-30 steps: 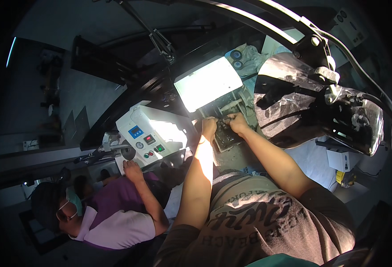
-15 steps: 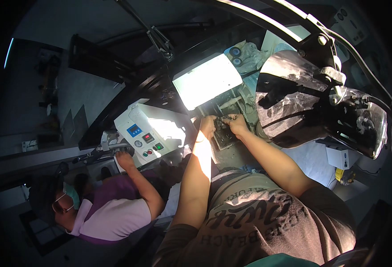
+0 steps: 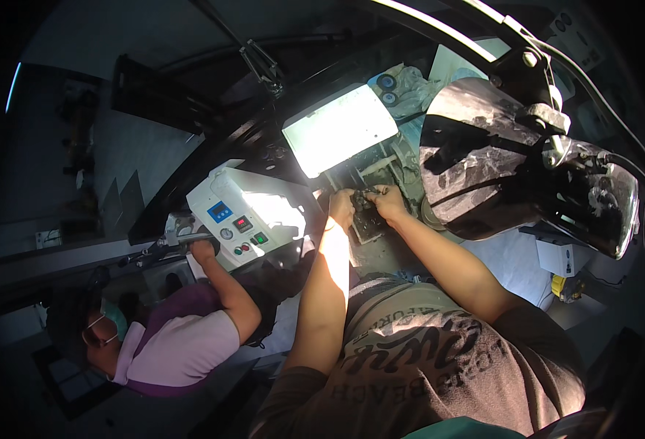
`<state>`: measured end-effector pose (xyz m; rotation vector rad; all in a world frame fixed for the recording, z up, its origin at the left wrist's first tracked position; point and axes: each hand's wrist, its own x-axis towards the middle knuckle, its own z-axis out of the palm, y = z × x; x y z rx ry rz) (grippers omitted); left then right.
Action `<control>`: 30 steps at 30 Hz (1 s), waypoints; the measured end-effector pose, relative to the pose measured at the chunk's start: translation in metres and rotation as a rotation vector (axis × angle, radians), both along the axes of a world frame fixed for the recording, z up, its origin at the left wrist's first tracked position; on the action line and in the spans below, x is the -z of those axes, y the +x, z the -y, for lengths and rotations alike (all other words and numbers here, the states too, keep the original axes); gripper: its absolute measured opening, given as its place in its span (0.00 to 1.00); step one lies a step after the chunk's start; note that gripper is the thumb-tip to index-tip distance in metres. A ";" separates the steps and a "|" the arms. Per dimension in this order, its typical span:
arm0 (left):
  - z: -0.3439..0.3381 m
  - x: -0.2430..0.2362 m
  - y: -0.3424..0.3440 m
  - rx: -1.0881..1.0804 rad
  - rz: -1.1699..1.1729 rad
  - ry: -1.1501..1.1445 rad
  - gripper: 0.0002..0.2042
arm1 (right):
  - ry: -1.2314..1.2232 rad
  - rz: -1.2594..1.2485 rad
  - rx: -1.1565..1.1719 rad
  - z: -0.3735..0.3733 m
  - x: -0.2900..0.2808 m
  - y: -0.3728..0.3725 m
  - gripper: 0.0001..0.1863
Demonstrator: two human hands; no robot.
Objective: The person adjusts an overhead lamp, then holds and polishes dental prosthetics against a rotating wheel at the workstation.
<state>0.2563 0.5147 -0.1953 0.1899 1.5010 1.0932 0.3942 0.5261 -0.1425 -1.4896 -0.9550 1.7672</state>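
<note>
My left hand (image 3: 342, 208) and my right hand (image 3: 388, 203) meet under the front edge of a bright white cover (image 3: 340, 130). Both have their fingers bent and closed at a small dark piece between them, too small and shadowed to name. Just below the fingers is a dark, wet-looking tray (image 3: 368, 225) with pale specks and a light rim. A pale bar (image 3: 379, 167) lies behind my right hand, partly under the cover.
A white control box (image 3: 245, 212) with buttons and a display stands at the left. Beside it, a masked co-worker (image 3: 183, 344) reaches a hand to a machine part. A large dark, smeared hood (image 3: 476, 161) on an arm hangs at the right. Crumpled plastic (image 3: 414, 88) lies behind the cover.
My hands stay at nearly the same spot, fingers still closed. The co-worker's arm and body have shifted slightly left.
</note>
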 end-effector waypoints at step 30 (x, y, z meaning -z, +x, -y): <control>0.011 -0.006 0.021 -0.168 0.041 0.185 0.07 | 0.173 0.016 -0.056 -0.003 0.036 0.001 0.04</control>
